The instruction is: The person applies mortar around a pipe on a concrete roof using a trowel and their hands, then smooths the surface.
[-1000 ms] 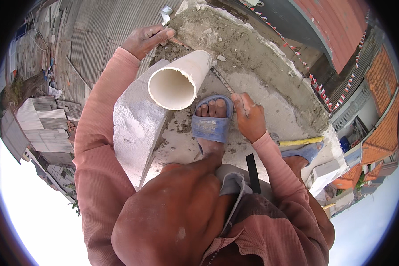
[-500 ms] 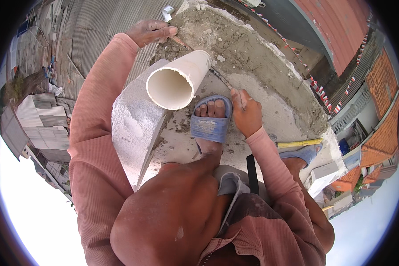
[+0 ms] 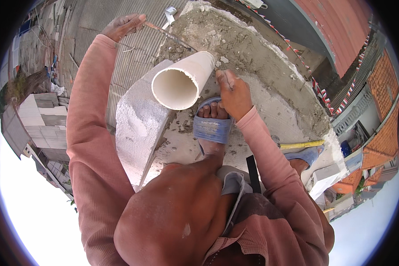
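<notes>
A white plastic pipe [image 3: 181, 84] stands tilted, its rough-edged open mouth toward me and its far end at the grey mortar. A thin, rust-brown strip [image 3: 170, 36] runs from my left hand [image 3: 125, 25] to the pipe's far end and passes behind it; whether it is stiff or slack I cannot tell. My left hand pinches its outer end, held out beyond the wall edge. Close to the pipe's right side, my right hand [image 3: 234, 94] is closed, the strip's other end mostly hidden in its fingers. My sandalled foot [image 3: 213, 122] rests just below the pipe.
Rough mortar [image 3: 248, 62] covers the ledge, which drops off toward corrugated roofs [image 3: 97, 40]. A pale block [image 3: 137, 119] leans left of the pipe. A yellow handle [image 3: 302, 144] lies near my other foot. Red-and-white bunting [image 3: 321, 95] hangs beyond the right edge.
My left hand has moved outward to the upper left, drawing the strip with it. My right hand has come up and left, close to the pipe. The pipe stays roughly in place.
</notes>
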A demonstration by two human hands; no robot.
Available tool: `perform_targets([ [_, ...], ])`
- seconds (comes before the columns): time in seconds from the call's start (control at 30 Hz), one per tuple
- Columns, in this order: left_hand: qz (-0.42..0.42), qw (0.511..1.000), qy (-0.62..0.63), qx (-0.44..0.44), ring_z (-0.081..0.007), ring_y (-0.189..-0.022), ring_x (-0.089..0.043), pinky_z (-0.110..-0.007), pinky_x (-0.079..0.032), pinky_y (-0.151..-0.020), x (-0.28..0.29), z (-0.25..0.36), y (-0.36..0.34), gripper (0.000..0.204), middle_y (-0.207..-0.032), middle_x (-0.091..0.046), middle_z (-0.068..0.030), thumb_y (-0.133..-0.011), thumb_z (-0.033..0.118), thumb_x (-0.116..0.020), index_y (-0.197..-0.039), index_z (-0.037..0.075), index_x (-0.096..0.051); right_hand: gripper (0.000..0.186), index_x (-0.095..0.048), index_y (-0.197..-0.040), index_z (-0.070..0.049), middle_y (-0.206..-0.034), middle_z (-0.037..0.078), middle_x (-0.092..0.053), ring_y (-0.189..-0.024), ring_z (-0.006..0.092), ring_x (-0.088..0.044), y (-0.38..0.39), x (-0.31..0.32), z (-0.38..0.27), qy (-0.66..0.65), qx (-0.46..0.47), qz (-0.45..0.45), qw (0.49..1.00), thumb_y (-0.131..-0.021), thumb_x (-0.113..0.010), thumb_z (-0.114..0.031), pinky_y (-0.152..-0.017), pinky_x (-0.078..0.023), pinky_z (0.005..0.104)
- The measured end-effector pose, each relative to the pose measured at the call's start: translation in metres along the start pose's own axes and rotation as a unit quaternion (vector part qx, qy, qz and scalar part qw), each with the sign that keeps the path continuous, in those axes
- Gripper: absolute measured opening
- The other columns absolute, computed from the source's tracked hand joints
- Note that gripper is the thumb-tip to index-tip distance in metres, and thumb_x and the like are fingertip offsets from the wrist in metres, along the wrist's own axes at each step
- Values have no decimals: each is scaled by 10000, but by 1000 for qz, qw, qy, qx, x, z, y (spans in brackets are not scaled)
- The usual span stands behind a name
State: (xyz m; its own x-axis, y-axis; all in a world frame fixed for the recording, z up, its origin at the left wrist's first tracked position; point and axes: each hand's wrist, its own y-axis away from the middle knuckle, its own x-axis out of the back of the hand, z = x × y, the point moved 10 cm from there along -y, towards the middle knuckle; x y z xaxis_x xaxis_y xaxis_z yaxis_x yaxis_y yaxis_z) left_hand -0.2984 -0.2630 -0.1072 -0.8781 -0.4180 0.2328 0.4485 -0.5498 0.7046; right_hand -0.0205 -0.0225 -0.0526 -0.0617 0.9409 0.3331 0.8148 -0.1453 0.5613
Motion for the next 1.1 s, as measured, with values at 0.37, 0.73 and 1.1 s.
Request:
perform_targets([
  [0.37,-90,992,-83,-11,-117,-659,-437,-295,-345,-622,-94,38,-8,617,-669,-460,19,-954,667,-550,-717,98,-584,419,-672,-923,-11,-690,180,-659,-605,362,-638,44,30,53,29,-69,33,997,-1040,-524,-385,-616,-490,437],
  [0.73,-127,991,-43,-4,-82,-614,-359,-273,-292,-580,-93,38,-13,527,-648,-406,57,-984,587,-566,-736,122,-567,499,-642,-889,-15,-645,79,-568,-580,193,-547,61,34,96,-79,-200,-85,973,-1039,-513,-473,-603,-470,330],
  [1.1,-70,989,-107,-68,-59,-555,-355,-258,-275,-528,-73,34,-15,517,-625,-401,79,-988,594,-559,-742,140,-570,436,-659,-937,-30,-777,257,-659,-784,482,-639,39,21,51,89,-111,-44,989,-1056,-451,-394,-734,-503,515],
])
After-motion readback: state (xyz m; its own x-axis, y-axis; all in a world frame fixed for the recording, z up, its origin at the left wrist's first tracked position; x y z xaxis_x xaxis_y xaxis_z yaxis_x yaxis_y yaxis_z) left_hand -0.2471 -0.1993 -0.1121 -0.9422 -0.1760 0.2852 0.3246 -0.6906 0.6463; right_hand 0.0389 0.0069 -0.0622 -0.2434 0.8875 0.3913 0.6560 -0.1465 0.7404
